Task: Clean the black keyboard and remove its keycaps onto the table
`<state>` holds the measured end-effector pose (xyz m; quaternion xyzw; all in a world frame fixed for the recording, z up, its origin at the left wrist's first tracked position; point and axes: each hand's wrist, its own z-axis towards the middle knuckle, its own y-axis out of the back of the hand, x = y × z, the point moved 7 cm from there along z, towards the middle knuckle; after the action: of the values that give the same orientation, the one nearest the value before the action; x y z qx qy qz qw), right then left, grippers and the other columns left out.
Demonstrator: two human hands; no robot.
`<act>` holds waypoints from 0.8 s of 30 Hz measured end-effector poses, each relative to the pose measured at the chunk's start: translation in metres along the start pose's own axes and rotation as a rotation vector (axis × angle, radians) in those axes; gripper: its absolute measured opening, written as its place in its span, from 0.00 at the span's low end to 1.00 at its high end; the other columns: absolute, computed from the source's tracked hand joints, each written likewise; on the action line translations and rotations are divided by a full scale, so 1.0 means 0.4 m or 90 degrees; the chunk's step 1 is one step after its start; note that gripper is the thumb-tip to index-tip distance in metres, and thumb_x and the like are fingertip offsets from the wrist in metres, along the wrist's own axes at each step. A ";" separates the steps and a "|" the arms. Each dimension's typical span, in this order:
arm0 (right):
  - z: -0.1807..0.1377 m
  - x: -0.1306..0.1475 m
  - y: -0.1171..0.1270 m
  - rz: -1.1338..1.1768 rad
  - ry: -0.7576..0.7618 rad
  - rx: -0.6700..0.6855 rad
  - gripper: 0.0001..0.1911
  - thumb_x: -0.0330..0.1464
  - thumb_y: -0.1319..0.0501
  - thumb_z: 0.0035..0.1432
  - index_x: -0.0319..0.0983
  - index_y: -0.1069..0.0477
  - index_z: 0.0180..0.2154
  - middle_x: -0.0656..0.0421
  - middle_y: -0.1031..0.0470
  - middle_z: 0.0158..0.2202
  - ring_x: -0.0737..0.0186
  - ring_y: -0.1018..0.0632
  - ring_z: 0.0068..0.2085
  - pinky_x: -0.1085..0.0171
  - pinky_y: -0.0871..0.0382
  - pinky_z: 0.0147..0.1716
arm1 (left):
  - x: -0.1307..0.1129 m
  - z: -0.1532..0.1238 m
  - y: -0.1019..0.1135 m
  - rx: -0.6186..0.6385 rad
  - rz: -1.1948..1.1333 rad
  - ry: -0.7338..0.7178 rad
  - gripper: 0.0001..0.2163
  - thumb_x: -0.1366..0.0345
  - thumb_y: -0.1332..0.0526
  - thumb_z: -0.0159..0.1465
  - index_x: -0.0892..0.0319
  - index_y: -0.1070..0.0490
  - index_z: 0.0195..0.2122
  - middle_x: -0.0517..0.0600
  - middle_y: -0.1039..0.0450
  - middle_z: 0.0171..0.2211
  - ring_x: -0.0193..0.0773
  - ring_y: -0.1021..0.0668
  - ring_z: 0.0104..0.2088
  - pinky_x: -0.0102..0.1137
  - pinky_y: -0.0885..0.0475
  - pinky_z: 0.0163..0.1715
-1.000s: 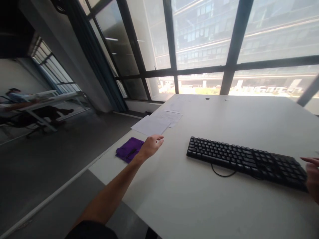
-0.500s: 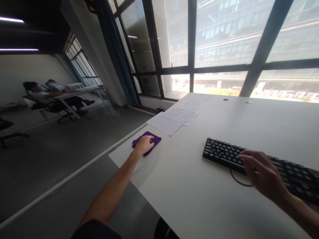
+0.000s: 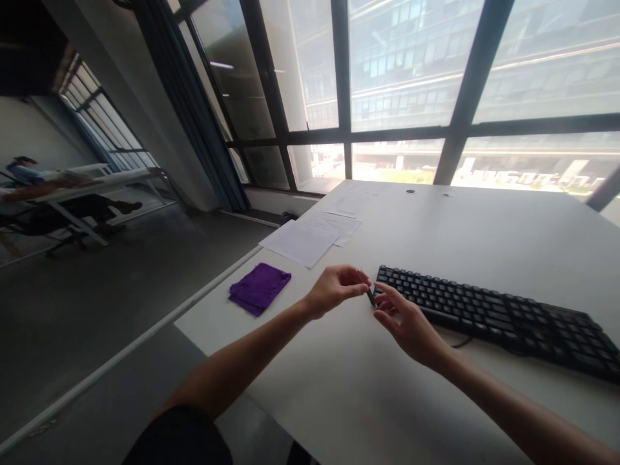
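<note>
My left hand (image 3: 334,287) is pinched on a slim dark object (image 3: 371,296), like a short stick, whose kind I cannot make out. It points down towards the desk at the left end of the black keyboard (image 3: 465,303). My right hand (image 3: 404,321) is beside it with thumb and fingers apart, its fingertips close to the object's lower end; whether they touch it I cannot tell. The right hand covers part of the keyboard's front left edge. A folded purple cloth (image 3: 260,288) lies flat on the desk, left of both hands.
Printed paper sheets (image 3: 310,239) lie along the left side of the white desk (image 3: 349,394), behind the cloth. A cable (image 3: 462,342) shows at the keyboard's front edge. Large windows stand beyond the desk. At far left a person (image 3: 26,171) sits at another table.
My left hand has left the purple cloth and moved right to the keyboard's left end, holding the slim object. My right hand has come off the keys and moved left to meet it.
</note>
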<state>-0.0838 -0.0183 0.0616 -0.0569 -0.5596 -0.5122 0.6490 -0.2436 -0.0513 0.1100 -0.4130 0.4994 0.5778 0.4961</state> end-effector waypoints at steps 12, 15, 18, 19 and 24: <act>-0.042 -0.126 0.225 0.251 -0.154 -0.254 0.15 0.45 0.35 0.57 0.39 0.26 0.34 0.59 0.27 0.21 0.64 0.29 0.21 0.65 0.34 0.21 | 0.115 0.146 -0.138 -0.057 0.000 0.010 0.18 0.51 0.35 0.61 0.63 0.21 0.41 0.57 0.19 0.38 0.43 0.19 0.36 0.37 0.22 0.38; -0.042 -0.152 0.251 0.243 -0.178 -0.280 0.16 0.45 0.33 0.54 0.38 0.25 0.32 0.58 0.25 0.22 0.63 0.28 0.21 0.64 0.33 0.20 | 0.113 0.161 -0.099 -0.082 0.234 -0.125 0.16 0.53 0.38 0.64 0.58 0.22 0.46 0.55 0.21 0.45 0.45 0.21 0.46 0.40 0.24 0.48; -0.046 -0.181 0.257 0.208 -0.203 -0.282 0.15 0.44 0.33 0.54 0.38 0.25 0.31 0.56 0.23 0.23 0.62 0.26 0.21 0.64 0.31 0.21 | 0.152 0.173 -0.062 -0.113 0.423 -0.174 0.20 0.53 0.43 0.68 0.58 0.28 0.56 0.56 0.28 0.57 0.47 0.29 0.59 0.44 0.37 0.63; -0.048 -0.191 0.256 0.195 -0.211 -0.277 0.15 0.43 0.34 0.54 0.38 0.26 0.32 0.56 0.23 0.23 0.61 0.25 0.21 0.63 0.31 0.21 | 0.176 0.181 -0.056 -0.102 0.451 -0.154 0.24 0.52 0.43 0.67 0.60 0.32 0.60 0.58 0.31 0.60 0.48 0.31 0.61 0.45 0.39 0.64; -0.056 -0.213 0.272 0.111 -0.215 -0.283 0.16 0.42 0.37 0.57 0.37 0.29 0.42 0.57 0.23 0.23 0.60 0.25 0.22 0.63 0.32 0.23 | 0.247 0.206 -0.079 0.035 0.471 -0.107 0.36 0.45 0.41 0.64 0.65 0.43 0.67 0.62 0.39 0.65 0.51 0.36 0.65 0.43 0.42 0.66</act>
<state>0.0231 0.0694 0.0408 -0.3304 -0.5266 -0.5479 0.5598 -0.2272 0.0461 0.0218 -0.1426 0.5877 0.7363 0.3035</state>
